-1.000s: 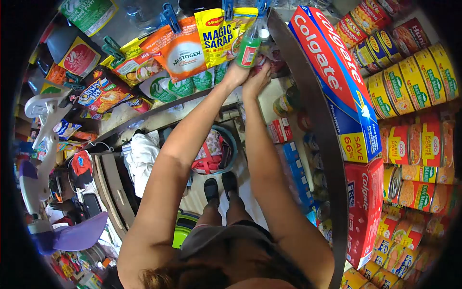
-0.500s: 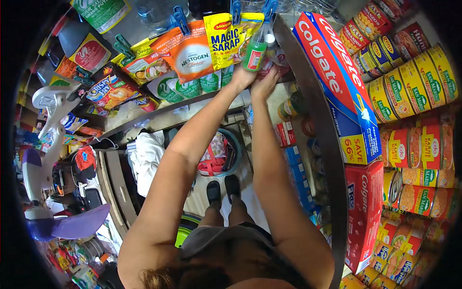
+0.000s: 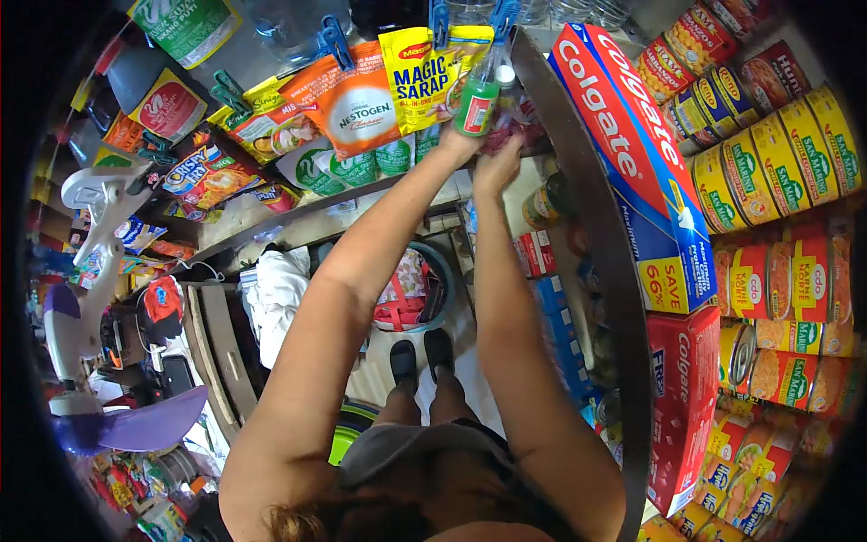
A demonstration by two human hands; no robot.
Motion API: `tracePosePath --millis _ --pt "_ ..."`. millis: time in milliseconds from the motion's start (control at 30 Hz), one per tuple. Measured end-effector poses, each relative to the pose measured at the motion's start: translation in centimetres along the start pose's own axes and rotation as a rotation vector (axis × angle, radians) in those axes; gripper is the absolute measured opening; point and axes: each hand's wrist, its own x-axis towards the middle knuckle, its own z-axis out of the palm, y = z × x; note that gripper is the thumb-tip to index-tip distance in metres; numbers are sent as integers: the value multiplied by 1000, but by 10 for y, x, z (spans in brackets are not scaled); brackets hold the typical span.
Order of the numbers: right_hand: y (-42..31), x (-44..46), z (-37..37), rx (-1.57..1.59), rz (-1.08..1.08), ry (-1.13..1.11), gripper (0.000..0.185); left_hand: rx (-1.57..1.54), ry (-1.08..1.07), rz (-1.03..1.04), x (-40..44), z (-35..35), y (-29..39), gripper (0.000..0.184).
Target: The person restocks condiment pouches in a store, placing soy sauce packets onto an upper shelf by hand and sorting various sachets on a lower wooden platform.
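Observation:
My left hand (image 3: 461, 144) reaches up to the shelf, just below a small green bottle (image 3: 476, 106) hanging in a clear plastic bag. The bottle and bag hide its fingers. Close beside it, my right hand (image 3: 497, 170) has its fingers curled at a dark pink, shiny bundle (image 3: 508, 131). I cannot make out what the bundle is or exactly what the fingers hold. Left of the bottle hangs a yellow Magic Sarap pack (image 3: 432, 77), next to an orange Nestogen pack (image 3: 348, 104). Blue clips (image 3: 336, 41) hold packs along the top.
Colgate boxes (image 3: 623, 126) line a dark curved shelf edge (image 3: 601, 208) on the right, with stacked cans (image 3: 768, 172) beyond. At the left stands a white and purple fan (image 3: 126, 420). A round tub (image 3: 442, 262) with cloth sits on the floor ahead of my feet.
My right hand has dropped slightly and moved a little away from my left hand, showing more of the dark pink bundle. My left hand stays almost in place.

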Motion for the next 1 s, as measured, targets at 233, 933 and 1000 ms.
tracePosePath --millis 233,933,1000 --pt "-29 11 -4 53 157 -116 48 40 53 154 3 -3 8 16" --pt "-1 27 -14 510 75 -4 46 605 -96 452 -30 -39 65 36" --pt "28 39 5 478 96 -78 44 704 -79 521 -34 -39 65 33"
